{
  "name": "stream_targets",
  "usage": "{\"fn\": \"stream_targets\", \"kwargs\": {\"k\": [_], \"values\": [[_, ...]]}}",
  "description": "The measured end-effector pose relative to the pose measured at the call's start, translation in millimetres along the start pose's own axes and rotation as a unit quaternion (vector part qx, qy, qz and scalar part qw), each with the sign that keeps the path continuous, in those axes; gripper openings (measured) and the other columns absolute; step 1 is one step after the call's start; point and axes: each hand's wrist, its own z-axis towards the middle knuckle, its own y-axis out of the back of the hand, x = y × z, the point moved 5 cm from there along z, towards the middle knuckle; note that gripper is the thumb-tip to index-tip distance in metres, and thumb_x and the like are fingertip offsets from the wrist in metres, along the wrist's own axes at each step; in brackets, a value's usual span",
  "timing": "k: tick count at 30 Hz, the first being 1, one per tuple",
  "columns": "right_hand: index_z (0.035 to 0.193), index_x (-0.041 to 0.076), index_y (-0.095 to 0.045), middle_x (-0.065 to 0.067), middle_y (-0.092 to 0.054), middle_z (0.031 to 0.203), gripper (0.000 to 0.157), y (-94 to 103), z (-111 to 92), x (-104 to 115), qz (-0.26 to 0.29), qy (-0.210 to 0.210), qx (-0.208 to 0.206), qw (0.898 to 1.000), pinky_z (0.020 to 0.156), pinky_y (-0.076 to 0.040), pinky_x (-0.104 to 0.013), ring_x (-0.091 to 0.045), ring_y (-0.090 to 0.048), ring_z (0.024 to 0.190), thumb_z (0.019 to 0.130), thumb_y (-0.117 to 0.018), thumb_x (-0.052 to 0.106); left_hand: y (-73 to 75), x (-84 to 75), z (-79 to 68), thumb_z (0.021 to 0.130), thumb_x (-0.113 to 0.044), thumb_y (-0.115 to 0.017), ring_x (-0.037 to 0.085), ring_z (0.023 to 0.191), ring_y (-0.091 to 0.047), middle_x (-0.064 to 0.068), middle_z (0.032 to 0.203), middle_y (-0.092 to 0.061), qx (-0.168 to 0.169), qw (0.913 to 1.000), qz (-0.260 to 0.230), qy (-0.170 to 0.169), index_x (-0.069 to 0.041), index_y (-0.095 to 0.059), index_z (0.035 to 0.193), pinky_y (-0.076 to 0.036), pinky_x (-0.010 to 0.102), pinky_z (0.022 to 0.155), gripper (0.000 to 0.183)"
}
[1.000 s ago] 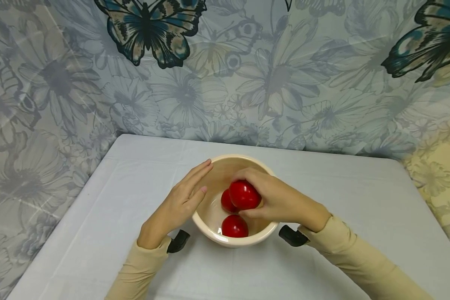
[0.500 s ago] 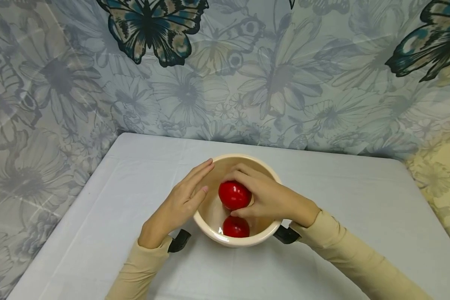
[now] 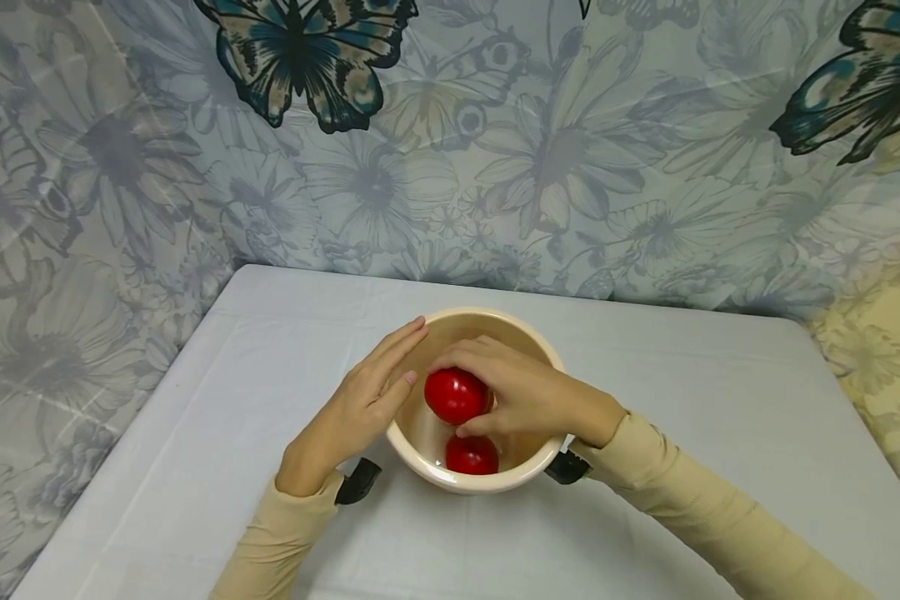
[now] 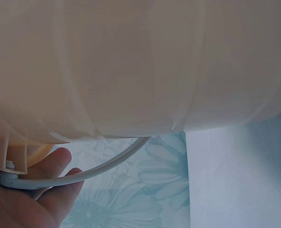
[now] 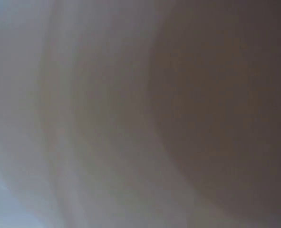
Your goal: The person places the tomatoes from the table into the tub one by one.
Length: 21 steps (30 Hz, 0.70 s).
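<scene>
A cream bucket (image 3: 450,481) stands in the middle of the table. My right hand (image 3: 528,392) reaches inside it, fingers and thumb curled round a glossy red apple-like ball (image 3: 456,397). Closer to the near wall lies a second red ball (image 3: 472,454), just below my right thumb. My left hand (image 3: 352,412) rests along the bucket's left side with straight fingers at the rim. In the left wrist view, its fingertips (image 4: 59,161) show beside the bucket's grey handle (image 4: 107,166). The right wrist view is a blur of the bucket's wall (image 5: 97,118).
A white cloth covers the table (image 3: 195,467). Behind it hangs a floral backdrop (image 3: 555,158) with large printed butterflies. Black wrist cameras sit at both cuffs, the right one (image 3: 567,467) close against the bucket's side.
My right hand has moved left and lower into the bucket with the red ball. Another red ball, partly visible behind it before, is now hidden. My left hand stays put.
</scene>
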Motion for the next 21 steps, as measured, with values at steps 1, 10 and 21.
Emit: {"fn": "stream_targets", "kwargs": {"k": [1,10,21], "values": [[0.126,0.014,-0.059,0.003,-0.064,0.124,0.061,-0.8,0.8,-0.3,0.000,0.000,0.007,1.000,0.100,-0.052,-0.035,-0.016,-0.055,0.118,0.073,-0.088,0.021,-0.2,0.1,-0.1,0.103,-0.016,-0.046,0.016,0.150,-0.030,-0.006,0.162,-0.029,0.001,1.0000,0.000,0.001,-0.018,-0.035,0.155,-0.028,0.045,0.123,0.053],[0.127,0.009,-0.057,0.001,-0.065,0.120,0.062,-8.3,4.5,-0.7,-0.018,0.013,0.045,0.999,0.098,-0.055,-0.033,-0.016,-0.062,0.113,0.075,-0.088,0.024,0.6,-0.4,-0.6,0.103,-0.017,-0.045,0.015,0.150,-0.029,-0.007,0.162,-0.030,0.000,1.0000,-0.001,0.000,-0.019,-0.035,0.155,-0.027,0.044,0.124,0.053],[0.135,0.008,-0.053,-0.003,-0.060,0.133,0.063,-9.4,2.6,2.8,-0.024,0.014,0.041,0.999,0.105,-0.051,-0.036,-0.018,-0.057,0.124,0.082,-0.082,0.027,-0.3,0.0,-0.4,0.104,-0.018,-0.045,0.016,0.150,-0.029,-0.007,0.163,-0.029,0.003,1.0000,-0.003,0.000,-0.020,-0.034,0.156,-0.028,0.046,0.123,0.053]]}}
